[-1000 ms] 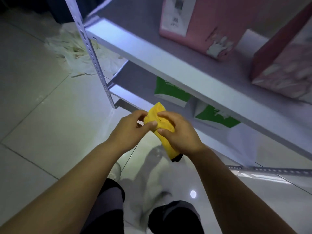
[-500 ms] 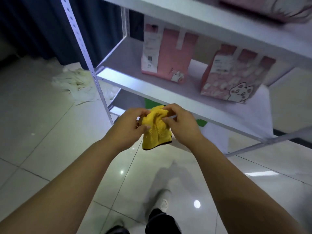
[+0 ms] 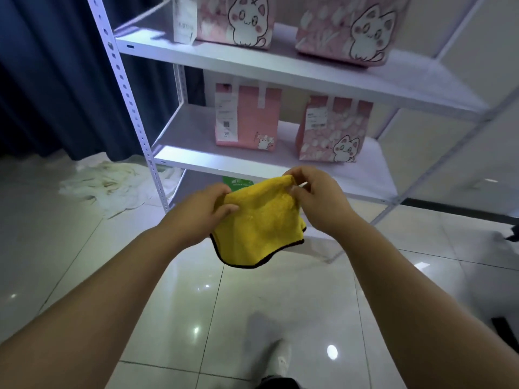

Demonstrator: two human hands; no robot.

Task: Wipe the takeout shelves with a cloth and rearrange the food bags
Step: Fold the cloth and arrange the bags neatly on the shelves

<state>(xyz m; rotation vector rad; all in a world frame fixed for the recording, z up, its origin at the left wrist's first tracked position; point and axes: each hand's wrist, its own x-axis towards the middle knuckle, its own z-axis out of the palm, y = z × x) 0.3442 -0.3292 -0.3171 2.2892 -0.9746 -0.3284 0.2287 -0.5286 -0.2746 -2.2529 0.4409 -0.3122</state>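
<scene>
I hold a yellow cloth with a black hem spread out in front of a white metal shelf rack. My left hand grips its left top corner and my right hand pinches its right top corner. On the middle shelf stand two pink food bags, the right one with a cat print. Two more pink cat bags stand on the shelf above. A green bag on the lowest shelf shows just above the cloth.
A heap of crumpled white sheeting lies on the tiled floor left of the rack. A dark blue curtain hangs behind. My shoe is on the glossy tiles below. A beige wall stands to the right.
The cloth has gone from a bunched wad to a spread-out sheet between my hands. My view has lifted, so the upper shelves and their pink bags show.
</scene>
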